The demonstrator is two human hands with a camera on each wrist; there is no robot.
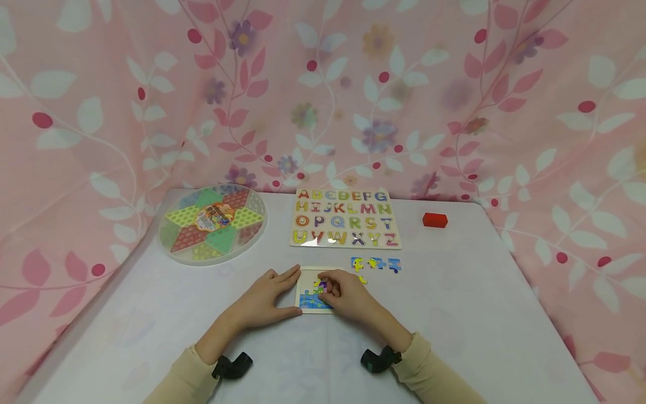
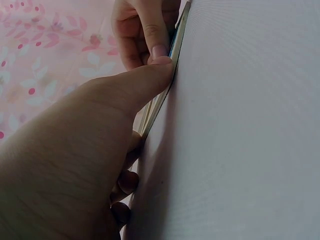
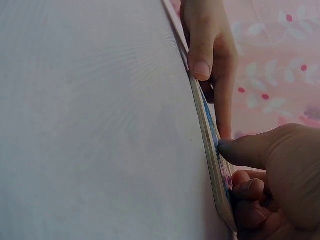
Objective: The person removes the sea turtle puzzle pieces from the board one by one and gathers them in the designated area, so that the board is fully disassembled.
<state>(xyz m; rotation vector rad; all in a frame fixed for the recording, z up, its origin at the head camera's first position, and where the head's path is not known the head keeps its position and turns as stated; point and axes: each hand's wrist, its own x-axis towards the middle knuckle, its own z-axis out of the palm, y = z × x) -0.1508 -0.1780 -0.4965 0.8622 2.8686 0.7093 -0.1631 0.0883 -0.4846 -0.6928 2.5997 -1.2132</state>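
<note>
Nearest the camera we see the left sleeve (image 1: 184, 379) and right sleeve (image 1: 434, 370), each with a black wrist device beside its cuff. The left hand (image 1: 262, 300) is spread wide, thumb and forefinger at the two near-side corners of the puzzle tray's (image 1: 308, 280) left edge. The right hand (image 1: 350, 294) is curled narrow over the tray, its fingertips about a purple-marked piece (image 1: 323, 287); we cannot tell whether it pinches this or merely presses it. Blue pieces (image 1: 309, 302) fill the tray's lower part; its upper left is bare. We judge the step in hand to be seating a piece while the other hand steadies the tray. The next move probably calls for aligning its tabs, then taking another from the loose pieces (image 1: 357, 264) just beyond the right hand. Farther out, on the white table (image 1: 454, 314), we note the alphabet board (image 1: 345, 230), the round game board (image 1: 222, 240) at left and a red block (image 1: 434, 220) at right.
</note>
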